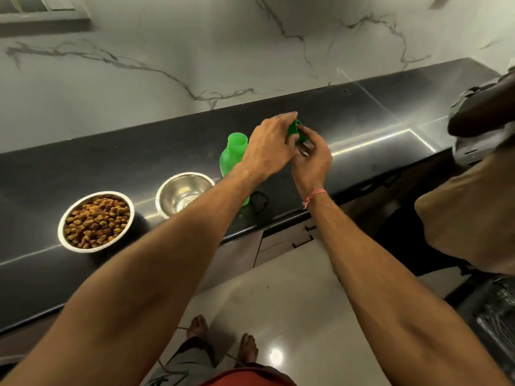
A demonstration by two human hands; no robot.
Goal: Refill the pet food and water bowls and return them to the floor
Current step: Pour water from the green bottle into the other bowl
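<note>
On black counter (pixel 83 168), kibble bowl (pixel 96 221), empty bowl (pixel 184 195), uncapped green bottle (pixel 234 154), both hands (pixel 289 149) gripping cap (pixel 295 130).

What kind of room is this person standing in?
Most likely a home kitchen. A long black stone countertop runs along a marble-look wall, with cabinet drawers beneath it. On the counter stand a steel bowl of pet kibble and a green bottle.

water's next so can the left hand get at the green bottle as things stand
Probably yes: the open green bottle stands right beside the left hand, nothing between them, but both hands hold the green cap, so it must let go first.
</note>
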